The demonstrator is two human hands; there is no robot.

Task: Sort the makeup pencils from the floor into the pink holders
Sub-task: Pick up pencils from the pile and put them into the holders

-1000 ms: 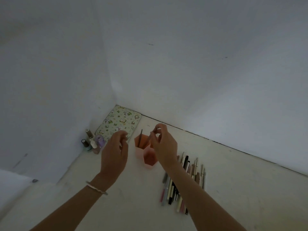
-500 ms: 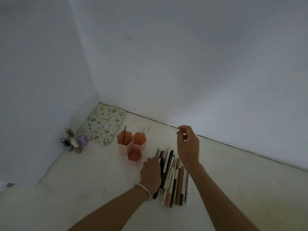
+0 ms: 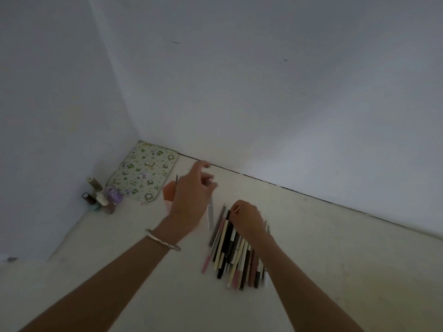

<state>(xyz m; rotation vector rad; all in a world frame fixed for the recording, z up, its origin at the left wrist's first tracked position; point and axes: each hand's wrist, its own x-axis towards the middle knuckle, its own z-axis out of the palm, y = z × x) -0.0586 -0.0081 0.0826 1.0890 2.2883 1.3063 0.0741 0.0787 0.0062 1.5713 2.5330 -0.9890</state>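
- Left hand [image 3: 191, 202] is raised above the floor [image 3: 335, 248], motion-blurred, fingers pinched on a pale pencil [image 3: 210, 213]. The pencil hangs nearly vertical in the view, its lower end just left of the pile's far end.
- Right hand [image 3: 247, 218] is down on the far end of the pile of makeup pencils [image 3: 233, 250], fingertips bunched around a thin pencil end [image 3: 236, 209]; whether that pencil is lifted cannot be told.
- The pile lies on the floor near the back wall [image 3: 263, 92]. Long axes run roughly parallel, from the near end by the right forearm toward the wall, leaning slightly left at the near end; pink, cream, black and brown barrels overlap.
- Pink holders [image 3: 167, 191] stand left of the pile, mostly hidden behind the left hand. One dark pencil [image 3: 176, 182] stands upright in them.
- Patterned pouch [image 3: 143, 173] lies flat in the floor's far left corner; small bottles [image 3: 100, 197] cluster against the left wall beside it.
- Bare floor is open to the right of the pile and along the near edge.
- Bracelet [image 3: 163, 240] on the left wrist.
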